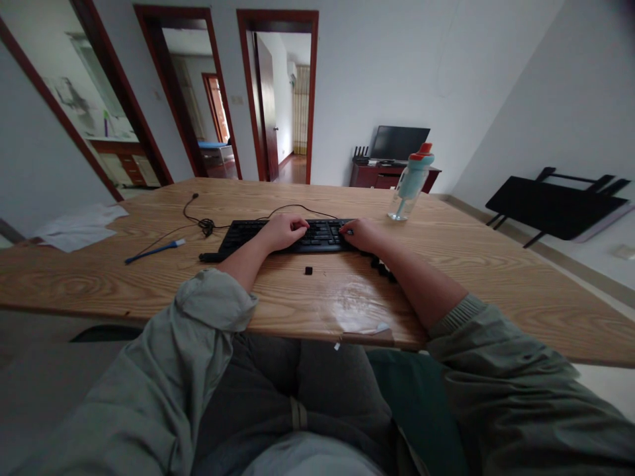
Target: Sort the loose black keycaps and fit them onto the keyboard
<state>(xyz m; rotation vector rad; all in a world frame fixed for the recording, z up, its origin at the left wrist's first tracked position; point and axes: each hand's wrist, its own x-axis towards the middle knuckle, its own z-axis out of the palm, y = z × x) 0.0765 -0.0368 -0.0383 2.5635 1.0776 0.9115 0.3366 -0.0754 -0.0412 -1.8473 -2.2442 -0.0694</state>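
A black keyboard (325, 231) lies across the table in front of me. My left hand (282, 231) rests over its middle, fingers curled and thumb and forefinger drawn together; whatever they hold is hidden. Over the keyboard's right end, my right hand (363, 235) is closed, its fingertips bent down at the keys with a dark spot between them too small to name. One loose black keycap (308, 270) sits on the wood below the keyboard. Several more small black pieces (381, 267) lie beside my right forearm, partly covered by it.
On the wooden table (476, 264) stand a clear bottle with a red lid (411, 185) and, at left, white papers (82, 226). A blue brush-like tool (153, 251) and a coiled black cable (204, 226) lie left of the keyboard. Clear tape (360, 307) covers the near edge.
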